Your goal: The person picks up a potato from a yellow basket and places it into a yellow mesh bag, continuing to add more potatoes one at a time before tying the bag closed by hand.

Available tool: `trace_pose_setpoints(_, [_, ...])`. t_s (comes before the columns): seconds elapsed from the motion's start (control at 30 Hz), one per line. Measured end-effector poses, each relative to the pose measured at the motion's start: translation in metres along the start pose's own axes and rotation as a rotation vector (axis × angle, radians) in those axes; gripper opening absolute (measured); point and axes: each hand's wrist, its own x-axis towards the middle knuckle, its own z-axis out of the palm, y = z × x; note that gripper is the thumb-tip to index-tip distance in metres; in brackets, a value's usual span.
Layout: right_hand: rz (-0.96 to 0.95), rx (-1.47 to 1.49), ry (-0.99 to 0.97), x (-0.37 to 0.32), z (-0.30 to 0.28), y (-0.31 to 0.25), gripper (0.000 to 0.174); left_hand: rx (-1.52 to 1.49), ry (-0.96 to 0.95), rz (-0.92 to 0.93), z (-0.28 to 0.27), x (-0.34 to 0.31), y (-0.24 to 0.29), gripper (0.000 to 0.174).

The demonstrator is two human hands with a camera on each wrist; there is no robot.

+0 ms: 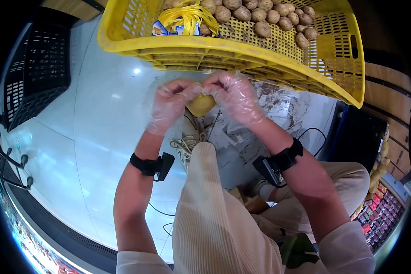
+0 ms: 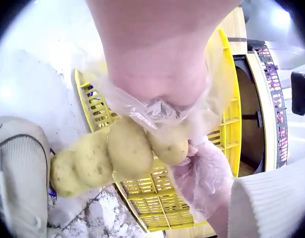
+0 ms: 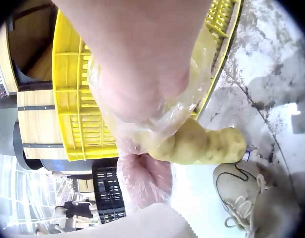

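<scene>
Between my two hands hangs a yellow net bag of potatoes (image 1: 201,106), its gathered top right at my fingertips. My left hand (image 1: 172,103), in a clear plastic glove, pinches that top from the left. From the other side my right hand (image 1: 236,97), gloved the same way, pinches it close by. In the left wrist view several potatoes (image 2: 130,148) line up in a column down the bag. A bit of blue shows at the bag's lower end beside a shoe (image 3: 239,191). The fingertips are mostly hidden in both wrist views.
A yellow crate (image 1: 278,57) stands just beyond the hands. Inside lie loose potatoes (image 1: 262,29) and a bunch of yellow net bags (image 1: 187,18) with blue labels. Black crates (image 1: 45,68) stand at far left. Dirt smears the tiled floor (image 1: 278,102) under the crate.
</scene>
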Motion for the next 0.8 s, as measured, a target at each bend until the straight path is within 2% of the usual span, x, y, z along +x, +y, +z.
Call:
trace_pose_setpoints(0.07, [-0.037,-0.024,0.029,0.001,0.001,-0.002,0.008,-0.055,-0.019,0.080,-0.001,0.003,-0.009,0.005])
trace_pose_setpoints(0.2, [-0.088,-0.049,0.031,0.002,0.000,0.003,0.007,-0.057,-0.004,0.079,-0.001,0.006,-0.010,0.008])
trace_pose_setpoints(0.3, [-0.118,-0.002,0.025,0.003,-0.001,0.008,0.008,0.075,-0.056,0.121,-0.004,0.008,-0.010,0.010])
trace_pose_setpoints(0.4, [-0.077,0.038,0.023,0.002,-0.001,0.008,0.007,-0.005,-0.080,0.080,-0.006,0.008,-0.011,0.012])
trace_pose_setpoints(0.47, [-0.050,-0.071,-0.052,0.002,-0.005,0.004,0.004,-0.001,-0.103,0.082,-0.007,0.009,-0.011,0.011])
trace_pose_setpoints(0.6, [0.003,0.046,0.031,0.004,0.000,0.020,0.005,0.139,-0.173,0.123,-0.006,0.010,-0.016,0.013])
trace_pose_setpoints(0.67, [-0.012,0.095,0.021,0.006,-0.001,0.025,0.005,-0.027,-0.154,0.148,-0.004,0.009,-0.025,0.016])
trace_pose_setpoints(0.8, [0.050,-0.070,0.004,0.004,-0.002,0.000,0.009,-0.008,-0.005,0.235,0.018,0.002,-0.025,0.024])
